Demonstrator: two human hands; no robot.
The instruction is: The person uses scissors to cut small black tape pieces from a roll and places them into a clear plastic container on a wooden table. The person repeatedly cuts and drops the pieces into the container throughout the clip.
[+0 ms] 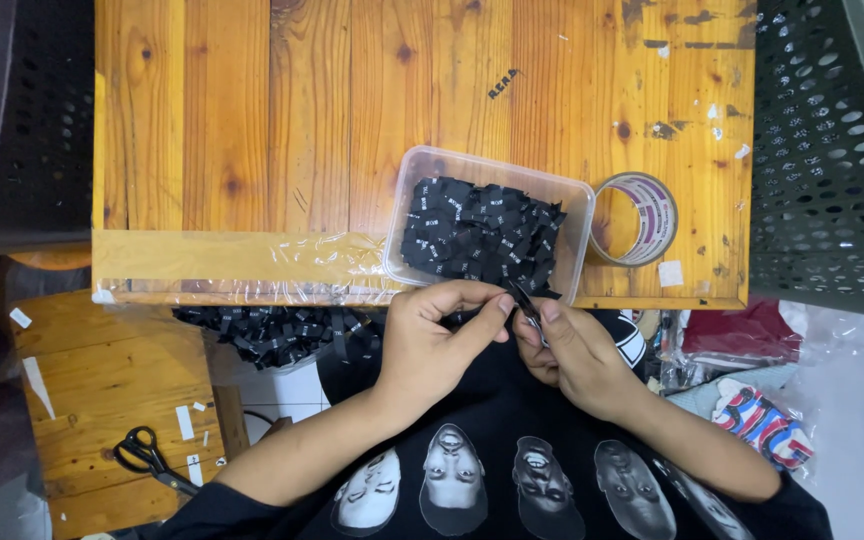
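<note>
Just below the middle of the frame, at the near edge of the wooden tabletop (302, 100), I am bringing both hands together over my lap. My left hand (432, 345) is curling its thumb and forefinger toward the right one, and my right hand (572, 350) is meeting it, the two grips narrowing onto one small black fabric label (524, 300); I am pinching it between the fingertips of both hands. The label is sitting just in front of the clear plastic container (577, 215), right at its near wall, and it is partly hidden by my fingers.

The container is resting on the tabletop near centre frame, and it is brimming with a heap of black woven labels (477, 235) carrying small white print. Just beside it on the right, a roll of tape (637, 218) is lying flat on the wood. A sheet of clear plastic film (252, 262) is running along the tabletop's near edge to the left of the container.

Below that edge, left of my left hand, another pile of black labels (272, 330) is lying. In the lower left of the frame, black-handled scissors (147, 455) are lying on a lower wooden surface (102, 380), well apart from my hands. Dark perforated crates (832, 150) are standing at the left and right sides.
</note>
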